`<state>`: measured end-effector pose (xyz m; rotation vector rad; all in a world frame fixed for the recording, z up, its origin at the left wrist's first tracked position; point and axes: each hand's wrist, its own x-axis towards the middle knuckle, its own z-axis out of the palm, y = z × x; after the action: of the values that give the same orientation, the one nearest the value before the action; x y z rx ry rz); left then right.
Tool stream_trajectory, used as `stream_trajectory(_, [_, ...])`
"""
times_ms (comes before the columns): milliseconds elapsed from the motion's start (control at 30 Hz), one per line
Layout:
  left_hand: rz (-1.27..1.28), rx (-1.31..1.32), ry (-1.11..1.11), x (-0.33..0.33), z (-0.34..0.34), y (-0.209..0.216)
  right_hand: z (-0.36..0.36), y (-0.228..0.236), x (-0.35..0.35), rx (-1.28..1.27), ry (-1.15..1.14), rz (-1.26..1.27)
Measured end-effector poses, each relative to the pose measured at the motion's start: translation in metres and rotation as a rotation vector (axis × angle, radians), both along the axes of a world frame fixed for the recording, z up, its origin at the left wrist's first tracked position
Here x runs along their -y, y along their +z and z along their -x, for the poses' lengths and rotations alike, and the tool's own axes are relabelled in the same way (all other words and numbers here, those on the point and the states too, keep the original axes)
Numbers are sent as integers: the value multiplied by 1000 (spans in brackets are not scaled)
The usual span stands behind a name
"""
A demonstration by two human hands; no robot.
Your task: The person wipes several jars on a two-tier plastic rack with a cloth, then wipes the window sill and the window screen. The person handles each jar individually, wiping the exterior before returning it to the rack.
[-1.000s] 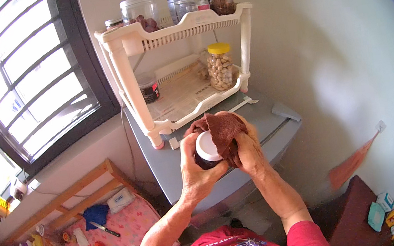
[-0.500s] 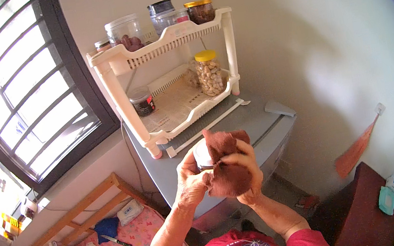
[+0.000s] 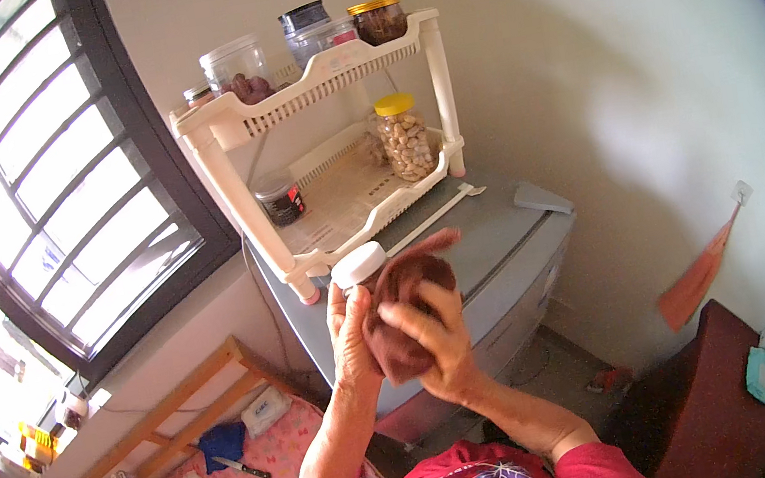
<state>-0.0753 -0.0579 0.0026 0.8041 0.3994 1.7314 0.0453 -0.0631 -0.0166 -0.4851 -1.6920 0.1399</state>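
Observation:
My left hand (image 3: pixel 350 336) grips a jar with a white lid (image 3: pixel 359 264), held tilted in front of the rack. A brown cloth (image 3: pixel 400 329) hides most of the jar's body. Closed on that cloth, my right hand (image 3: pixel 441 338) presses it against the jar's right side. Just beyond my hands, a cream two-tier plastic rack (image 3: pixel 235 201) stands on a grey cabinet (image 3: pixel 509 233). Its lower tier holds a yellow-lidded jar of nuts (image 3: pixel 407 147) and a dark-labelled jar (image 3: pixel 282 202).
On the upper tier stand a clear jar with dark red pieces (image 3: pixel 236 69), a gold-lidded jar (image 3: pixel 379 22) and other containers. A knife (image 3: pixel 242 467) lies on the pink bed (image 3: pixel 283 468) at lower left. A reddish cloth (image 3: pixel 701 277) hangs on the right wall.
Both hands have moved slightly up and left with the jar. Its lid now shows fully, facing up, and the cloth has shifted to the jar's right side.

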Motion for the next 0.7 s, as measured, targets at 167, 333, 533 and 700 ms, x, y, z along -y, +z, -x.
stream_trajectory(167, [22,31,-93,2,3,-3,7,-22,11,33,-69,-167])
stream_trajectory(333, [40,-70,49,2,-3,-3,2,18,-13,-74,-28,-20])
stream_trajectory(533, [-37,-160,80,3,-4,0,1,34,-43,-331,526,641])
stream_trajectory(700, [-143,-389,339,3,-8,-7,5,30,-34,-241,368,620])
